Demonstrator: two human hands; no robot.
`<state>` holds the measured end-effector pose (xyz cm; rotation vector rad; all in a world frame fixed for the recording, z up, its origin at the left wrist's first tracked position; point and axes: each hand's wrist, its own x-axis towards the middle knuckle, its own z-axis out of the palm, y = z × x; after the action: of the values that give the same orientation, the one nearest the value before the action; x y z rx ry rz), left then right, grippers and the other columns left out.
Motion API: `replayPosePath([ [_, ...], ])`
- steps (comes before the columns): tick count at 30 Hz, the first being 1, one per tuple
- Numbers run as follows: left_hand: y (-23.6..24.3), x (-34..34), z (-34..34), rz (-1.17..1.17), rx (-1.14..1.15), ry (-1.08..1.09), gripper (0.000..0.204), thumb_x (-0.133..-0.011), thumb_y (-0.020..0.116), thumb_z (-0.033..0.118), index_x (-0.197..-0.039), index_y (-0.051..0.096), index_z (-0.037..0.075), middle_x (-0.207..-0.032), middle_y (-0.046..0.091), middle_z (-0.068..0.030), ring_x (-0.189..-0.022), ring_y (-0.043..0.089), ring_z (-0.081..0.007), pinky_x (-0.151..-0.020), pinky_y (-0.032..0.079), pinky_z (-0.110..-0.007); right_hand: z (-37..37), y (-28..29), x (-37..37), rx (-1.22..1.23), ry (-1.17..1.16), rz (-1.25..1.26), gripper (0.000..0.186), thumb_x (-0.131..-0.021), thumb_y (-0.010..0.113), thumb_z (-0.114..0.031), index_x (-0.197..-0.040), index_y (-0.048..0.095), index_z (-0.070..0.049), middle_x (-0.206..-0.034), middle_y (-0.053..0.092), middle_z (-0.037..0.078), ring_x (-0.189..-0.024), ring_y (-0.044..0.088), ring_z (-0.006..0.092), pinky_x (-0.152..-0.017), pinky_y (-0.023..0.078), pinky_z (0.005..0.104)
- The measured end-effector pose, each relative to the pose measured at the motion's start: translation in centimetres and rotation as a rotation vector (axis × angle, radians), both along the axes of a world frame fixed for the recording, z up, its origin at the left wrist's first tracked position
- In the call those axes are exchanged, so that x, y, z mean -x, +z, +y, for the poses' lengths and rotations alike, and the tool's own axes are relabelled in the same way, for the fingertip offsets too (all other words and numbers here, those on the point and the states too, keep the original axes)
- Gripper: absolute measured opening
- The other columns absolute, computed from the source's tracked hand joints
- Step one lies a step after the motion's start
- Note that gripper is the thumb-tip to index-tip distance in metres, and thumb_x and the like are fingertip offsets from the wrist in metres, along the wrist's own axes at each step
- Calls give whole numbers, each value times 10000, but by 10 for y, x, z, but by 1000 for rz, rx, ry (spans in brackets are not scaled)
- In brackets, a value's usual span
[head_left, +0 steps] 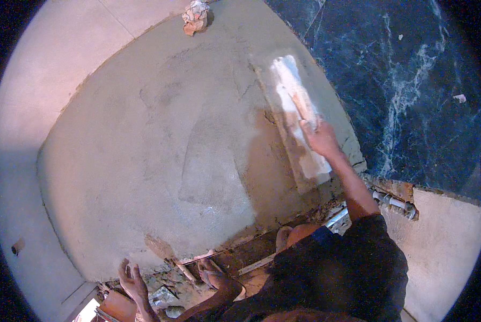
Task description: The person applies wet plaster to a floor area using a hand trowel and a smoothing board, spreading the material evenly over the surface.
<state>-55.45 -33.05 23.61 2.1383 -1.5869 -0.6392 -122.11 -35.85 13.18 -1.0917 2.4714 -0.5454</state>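
My right hand [320,138] is closed around the handle of a long steel trowel [284,75], which lies along the right side of a broad patch of grey wet mortar [144,134]. The mortar has faint trowel marks and a slightly raised patch in the middle. My left hand [133,282] hangs at the lower left beside the mortar's near edge, its fingers apart and holding nothing. A crumpled pale lump [195,17] sits on the far edge of the mortar.
Dark veined marble [401,91] borders the right. Pale boards or tiles [47,53] border the left. Pipes [398,204] show in a cut recess at right. My bare foot [211,273] is by a rough ledge with a stick [186,273] and debris.
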Motion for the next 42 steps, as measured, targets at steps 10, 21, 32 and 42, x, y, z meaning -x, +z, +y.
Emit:
replayPosePath([
  [10, -7, 15, -18, 36, 6, -67, 378, -868, 622, 75, -1217, 526, -32, -1227, 560, -166, -1174, 516, -271, -1044, 382, -426, -70, 3, -50, -209, 323, -2, 515, -911, 535, -393, -1178, 437, 37, -1004, 623, 309, -981, 598, 464, -852, 474, 524],
  [21, -26, 46, -48, 105, -3, -115, 399, -870, 610, 53, -1250, 511, -16, -1263, 536, -159, -1213, 491, -262, -1057, 370, -413, -220, -41, 70, -41, 166, 288, 604, -870, 554, -372, -1277, 470, 68, -1143, 607, 272, -1064, 587, 436, -933, 464, 476],
  [32, -22, 30, -22, 79, -20, -55, 419, -870, 610, 38, -1274, 505, 2, -1263, 541, -149, -1198, 502, -254, -1048, 374, -420, -192, -54, 54, -90, 177, 91, 489, -842, 600, -299, -1204, 544, 25, -1111, 622, 275, -1033, 618, 409, -897, 488, 463],
  [42, -21, 55, -43, 54, -11, -157, 424, -859, 595, 15, -1271, 499, 3, -1253, 535, -142, -1202, 495, -252, -1044, 377, -429, -152, -53, 84, -183, 60, 177, 535, -859, 563, -335, -1239, 498, 35, -1123, 612, 273, -1052, 596, 424, -913, 471, 481],
])
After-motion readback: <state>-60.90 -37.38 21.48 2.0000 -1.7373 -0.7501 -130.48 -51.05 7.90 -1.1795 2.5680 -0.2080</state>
